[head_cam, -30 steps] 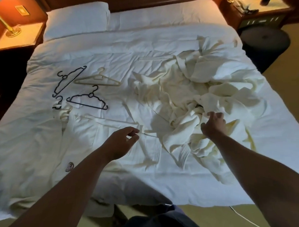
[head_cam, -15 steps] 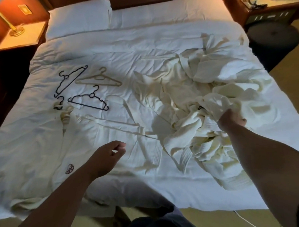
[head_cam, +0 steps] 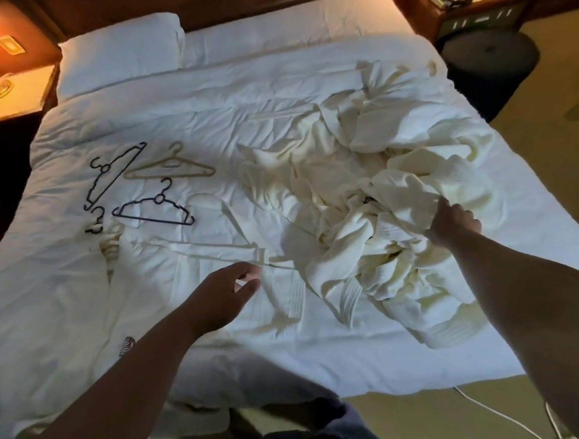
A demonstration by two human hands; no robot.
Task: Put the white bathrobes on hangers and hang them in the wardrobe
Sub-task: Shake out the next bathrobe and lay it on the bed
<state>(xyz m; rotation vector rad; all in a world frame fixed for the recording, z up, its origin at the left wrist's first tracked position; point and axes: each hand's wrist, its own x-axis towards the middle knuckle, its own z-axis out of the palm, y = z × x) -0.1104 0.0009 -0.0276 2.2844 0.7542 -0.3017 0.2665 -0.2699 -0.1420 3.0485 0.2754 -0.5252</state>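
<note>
White towelling covers the right half of the bed [head_cam: 253,95], where a crumpled heap of bathrobes [head_cam: 367,149] reaches from near the bed's head end down to its foot edge. The right hand [head_cam: 454,223] is sunk into the heap's right side, its fingers [head_cam: 448,209] clenched round a thick fold of the cloth. On the bed's left half, toward the foot, another bathrobe [head_cam: 72,302] lies spread flat, with a dark hook [head_cam: 95,224] sticking out at its collar. Its belt [head_cam: 213,251] runs across toward the bed's middle. The left hand [head_cam: 221,296] hovers over the middle of the bed, just short of the belt's end, with its fingers loosely curled and nothing visible between them. Three loose hangers lie on the bed's left half, further toward the head: a black hanger [head_cam: 114,175], a beige hanger [head_cam: 171,171] and a navy hanger [head_cam: 154,213]. A pillow [head_cam: 119,52] rests at the bed's head, on the left.
</note>
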